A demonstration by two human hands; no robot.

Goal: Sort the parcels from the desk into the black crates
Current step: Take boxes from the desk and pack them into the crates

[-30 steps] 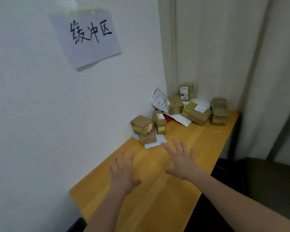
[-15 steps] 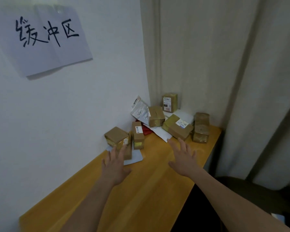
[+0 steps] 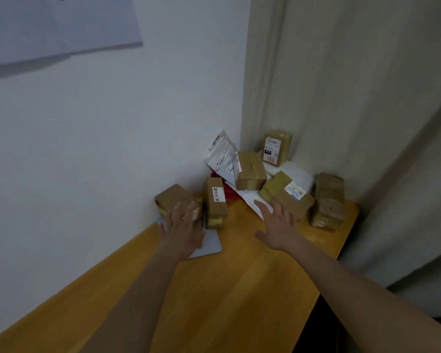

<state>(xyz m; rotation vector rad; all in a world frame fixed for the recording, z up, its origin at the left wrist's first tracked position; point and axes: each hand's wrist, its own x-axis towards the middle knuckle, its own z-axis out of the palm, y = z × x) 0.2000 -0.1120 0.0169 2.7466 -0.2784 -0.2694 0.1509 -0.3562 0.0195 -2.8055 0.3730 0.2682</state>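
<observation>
Reaching into a heap at the desk's (image 3: 239,289) far corner, about 12 o'clock, both hands spread flat and gripping nothing. Left hand (image 3: 182,226) fingers straight, over the cardboard parcel (image 3: 175,200) at 11 o'clock; touching or just above, cannot tell. Right hand (image 3: 278,225) likewise splayed, fingertips at the near edge of the flat labelled parcel (image 3: 287,196) at 1 o'clock.

Likely to go wrong: nudging rather than lifting. Upright narrow parcel (image 3: 215,202) stands just beside the left hand, ready to topple from a sideways knock. Taped parcel (image 3: 250,170) leans on white mailers (image 3: 220,155) propped against the wall, apt to slide once a neighbour leaves. Stacked parcel (image 3: 329,200) at 2 o'clock sits near the desk's right edge, close enough to drop off if the flat one gets dragged against it. White envelope (image 3: 209,244) under the left hand could slip and carry a parcel along.

Containers: black crates nowhere in view, contents unknown. All parcels on the desk, none sorted as far as visible.
</observation>
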